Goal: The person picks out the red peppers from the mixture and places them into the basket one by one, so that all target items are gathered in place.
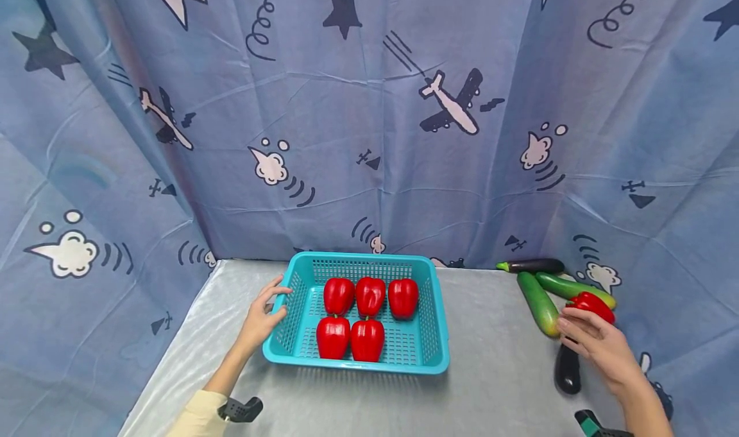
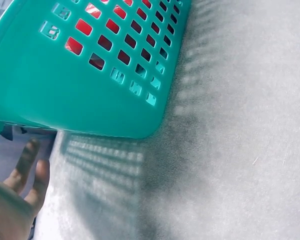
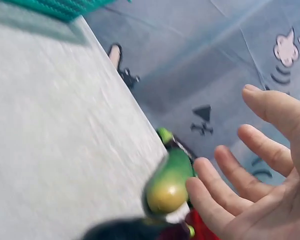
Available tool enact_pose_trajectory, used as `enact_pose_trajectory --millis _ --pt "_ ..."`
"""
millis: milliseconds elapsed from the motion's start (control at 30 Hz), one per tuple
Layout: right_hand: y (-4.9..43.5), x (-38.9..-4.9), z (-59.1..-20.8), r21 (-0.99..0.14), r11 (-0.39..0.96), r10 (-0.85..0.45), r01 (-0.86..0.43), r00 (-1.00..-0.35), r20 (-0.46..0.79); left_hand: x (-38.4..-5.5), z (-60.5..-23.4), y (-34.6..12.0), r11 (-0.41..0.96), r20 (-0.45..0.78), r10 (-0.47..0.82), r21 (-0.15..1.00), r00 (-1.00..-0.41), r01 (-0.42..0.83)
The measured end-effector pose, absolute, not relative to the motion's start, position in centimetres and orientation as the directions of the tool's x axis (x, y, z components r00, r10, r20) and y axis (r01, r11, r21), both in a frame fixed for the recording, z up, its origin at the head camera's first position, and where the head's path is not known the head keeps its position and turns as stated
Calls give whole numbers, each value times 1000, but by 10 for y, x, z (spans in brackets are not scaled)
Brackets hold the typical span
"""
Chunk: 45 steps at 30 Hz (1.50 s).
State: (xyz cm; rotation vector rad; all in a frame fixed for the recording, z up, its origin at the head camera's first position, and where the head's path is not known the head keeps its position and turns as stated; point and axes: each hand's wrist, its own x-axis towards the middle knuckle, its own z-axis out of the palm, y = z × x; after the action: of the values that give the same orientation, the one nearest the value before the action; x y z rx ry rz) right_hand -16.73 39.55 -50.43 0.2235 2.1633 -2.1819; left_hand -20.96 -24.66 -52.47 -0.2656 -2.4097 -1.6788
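Note:
A turquoise plastic basket (image 1: 441, 321) holds several red bell peppers (image 1: 367, 341) in two rows. At its left rim is my left hand (image 1: 260, 321), fingers spread and fingertips right at the edge. The left wrist view has that hand (image 2: 17, 195) beside the basket's corner (image 2: 90, 110), with nothing in its grasp. My right hand (image 1: 600, 347) reaches over the right side of the table, just in front of another red bell pepper (image 1: 593, 305). In the right wrist view the fingers of the right hand (image 3: 260, 185) are extended and apart, near a green-yellow vegetable (image 3: 167, 187).
Around the right hand lie two long green vegetables (image 1: 537, 302) and a dark eggplant (image 1: 568, 369). Another eggplant (image 1: 534, 266) is at the table's back edge. A blue patterned curtain (image 1: 346, 135) hangs behind the grey-white tabletop (image 1: 491, 373).

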Motion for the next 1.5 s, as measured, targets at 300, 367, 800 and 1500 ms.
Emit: enact_pose_trajectory --millis 300,367,800,1500 --pt "431 -170 -511 -978 133 265 161 -956 -121 -204 -514 -244 342 246 44 907 -968 246" --pt "435 -173 -513 -961 214 308 177 -945 -106 -204 -515 -245 344 250 47 905 -967 250" --pt "452 -194 -519 -806 532 369 259 -928 -55 -221 -548 -255 348 265 33 901 -964 259" --pt "469 -213 -543 -795 568 305 212 -952 -35 -213 -532 -247 352 255 29 903 -967 249"
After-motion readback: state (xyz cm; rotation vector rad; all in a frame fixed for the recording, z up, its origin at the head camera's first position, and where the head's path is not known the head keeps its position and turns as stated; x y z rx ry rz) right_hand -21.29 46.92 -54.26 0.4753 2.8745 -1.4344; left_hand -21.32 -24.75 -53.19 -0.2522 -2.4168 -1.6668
